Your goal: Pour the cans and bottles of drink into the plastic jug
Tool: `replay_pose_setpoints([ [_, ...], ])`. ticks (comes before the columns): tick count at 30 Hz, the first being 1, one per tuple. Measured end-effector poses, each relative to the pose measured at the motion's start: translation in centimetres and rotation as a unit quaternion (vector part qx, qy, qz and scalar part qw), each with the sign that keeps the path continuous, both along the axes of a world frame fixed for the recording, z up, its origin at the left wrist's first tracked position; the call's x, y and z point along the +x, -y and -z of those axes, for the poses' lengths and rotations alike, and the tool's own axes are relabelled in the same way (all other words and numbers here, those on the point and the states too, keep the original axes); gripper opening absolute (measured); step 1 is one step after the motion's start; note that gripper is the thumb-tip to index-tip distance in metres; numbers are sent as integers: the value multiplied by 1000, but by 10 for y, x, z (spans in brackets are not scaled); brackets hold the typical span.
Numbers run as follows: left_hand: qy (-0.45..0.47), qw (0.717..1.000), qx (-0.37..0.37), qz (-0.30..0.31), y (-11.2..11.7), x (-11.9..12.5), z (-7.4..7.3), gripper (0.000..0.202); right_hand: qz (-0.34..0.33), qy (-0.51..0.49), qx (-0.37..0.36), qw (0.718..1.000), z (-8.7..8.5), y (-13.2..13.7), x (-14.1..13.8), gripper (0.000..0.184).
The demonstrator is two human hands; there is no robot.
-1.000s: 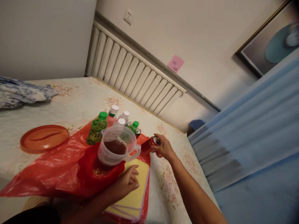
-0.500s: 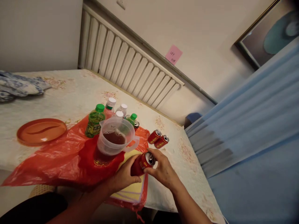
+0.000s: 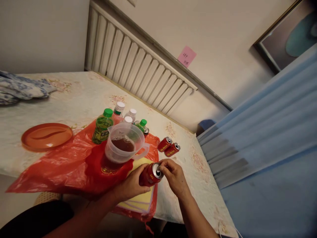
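Note:
My left hand [image 3: 133, 185] is wrapped round the body of a red drink can [image 3: 146, 176], which tilts with its silver top toward the right. A dark mouth hole shows in that top. The thumb and forefinger of my right hand [image 3: 174, 177] pinch at the pull tab [image 3: 158, 170], their tips partly covering it. Just left of the can stands a clear plastic measuring jug [image 3: 114, 155] with brown liquid in it, its handle facing my hands. Beneath the can and my left hand lie yellow sheets or cloths [image 3: 142, 201] with pale purple edges.
Two red cans [image 3: 165, 144] stand beyond my right hand. Behind the jug are a green-capped bottle [image 3: 102, 127] and several other bottles. A red plastic bag [image 3: 61, 168] lies under the jug. An orange plate [image 3: 47, 145] is at the left, a blue curtain [image 3: 267, 148] at the right.
My right hand has shifted from gripping the can's upper side to pinching at the tab on its top. The left hand keeps its hold. The view has moved slightly.

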State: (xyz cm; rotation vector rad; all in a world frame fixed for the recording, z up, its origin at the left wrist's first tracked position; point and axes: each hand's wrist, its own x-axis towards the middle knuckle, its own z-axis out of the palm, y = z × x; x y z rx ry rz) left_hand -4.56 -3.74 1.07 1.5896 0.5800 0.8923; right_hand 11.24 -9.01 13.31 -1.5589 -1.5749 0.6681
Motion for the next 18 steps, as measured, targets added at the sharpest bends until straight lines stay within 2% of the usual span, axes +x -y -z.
replay_pose_setpoints([
  [5,13,1000,-10,26,1,-5,-3,77,-8,5,1,1000,6,2,-2,13],
  [10,-1,999,-8,43,5,-14,-9,79,-28,1,-20,999,1,2,-1,14],
  [14,-35,998,-28,52,9,-24,-12,84,-35,-78,-30,996,-1,-11,2,17],
  [18,-21,992,-72,105,9,-34,-9,84,-15,-176,2,984,14,-37,-2,28],
])
